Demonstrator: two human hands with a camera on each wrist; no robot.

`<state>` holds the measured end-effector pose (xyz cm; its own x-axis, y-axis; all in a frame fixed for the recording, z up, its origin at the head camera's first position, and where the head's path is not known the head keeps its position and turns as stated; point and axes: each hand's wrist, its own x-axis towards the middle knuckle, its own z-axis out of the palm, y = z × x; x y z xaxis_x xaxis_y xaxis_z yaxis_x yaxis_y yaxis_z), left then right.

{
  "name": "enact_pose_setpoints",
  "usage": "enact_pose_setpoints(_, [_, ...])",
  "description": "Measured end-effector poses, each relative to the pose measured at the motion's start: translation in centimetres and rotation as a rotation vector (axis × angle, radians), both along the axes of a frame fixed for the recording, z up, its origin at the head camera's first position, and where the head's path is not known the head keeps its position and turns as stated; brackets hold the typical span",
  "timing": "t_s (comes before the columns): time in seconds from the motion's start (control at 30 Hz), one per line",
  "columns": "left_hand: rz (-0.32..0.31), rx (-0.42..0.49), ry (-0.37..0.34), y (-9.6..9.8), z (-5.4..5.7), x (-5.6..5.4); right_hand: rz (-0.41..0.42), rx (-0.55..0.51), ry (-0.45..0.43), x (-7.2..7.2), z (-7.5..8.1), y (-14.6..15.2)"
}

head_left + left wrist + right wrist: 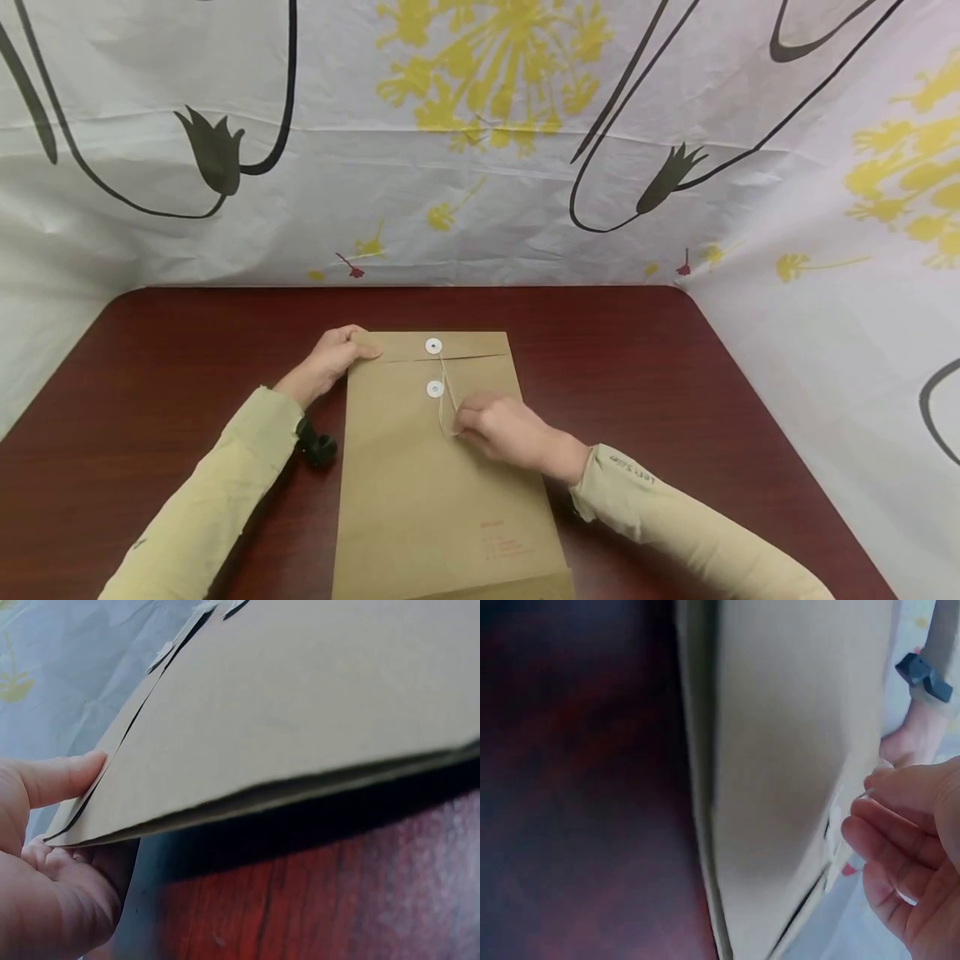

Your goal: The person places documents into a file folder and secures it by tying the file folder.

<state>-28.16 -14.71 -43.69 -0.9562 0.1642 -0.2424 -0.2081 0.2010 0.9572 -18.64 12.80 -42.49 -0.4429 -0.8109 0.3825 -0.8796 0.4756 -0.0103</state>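
Note:
A brown kraft paper document envelope [435, 483] lies lengthwise before me, its flap [472, 343] folded down at the far end. Two white round buttons sit one above the other: the upper button [433, 346] on the flap, the lower button [435, 389] on the body. My left hand [330, 358] grips the far left corner, thumb on top and fingers beneath, as the left wrist view shows. Over the middle of the envelope, my right hand [498, 429] pinches a thin pale string [447, 379] between thumb and forefinger. The string runs from the upper button past the lower one.
The envelope rests on a dark red wooden table [637, 375]. A white sheet [315, 200] with printed flowers hangs behind it and at the sides. A black wrist device [318, 446] is strapped at my left sleeve. Red print [506, 542] marks the envelope's lower right.

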Motion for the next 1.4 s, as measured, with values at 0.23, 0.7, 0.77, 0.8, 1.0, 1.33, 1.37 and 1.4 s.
enact_pose_setpoints(0.23, [-0.007, -0.033, -0.001, 0.1, 0.0, -0.1, 0.061, 0.024, 0.026, 1.3, -0.9, -0.9])
enact_pose_setpoints(0.7, [-0.004, -0.053, 0.023, 0.0, 0.0, -0.1, 0.177, 0.146, -0.101, 4.6, 0.4, -1.4])
enact_pose_setpoints(0.77, [-0.005, -0.057, 0.022, 0.0, 0.1, -0.1, 0.218, 0.173, -0.133, 5.4, 0.8, -1.4])
enact_pose_setpoints(0.8, [-0.005, -0.061, 0.02, 0.0, 0.1, -0.1, 0.238, 0.181, -0.145, 5.8, 0.9, -1.5])
enact_pose_setpoints(1.0, [-0.012, -0.102, 0.019, -0.3, 0.0, 0.0, 0.292, 0.178, -0.127, 8.3, 1.3, -1.1])
enact_pose_setpoints(1.33, [-0.047, -0.234, 0.004, -1.7, 0.4, -0.2, 0.107, 0.054, 0.112, 14.2, -1.4, 0.4])
enact_pose_setpoints(1.37, [-0.047, -0.236, 0.001, -1.8, 0.4, -0.2, 0.075, 0.037, 0.124, 14.5, -1.8, 0.4])
enact_pose_setpoints(1.4, [-0.05, -0.236, -0.004, -1.9, 0.4, -0.2, 0.039, 0.026, 0.126, 14.7, -2.0, 0.4])
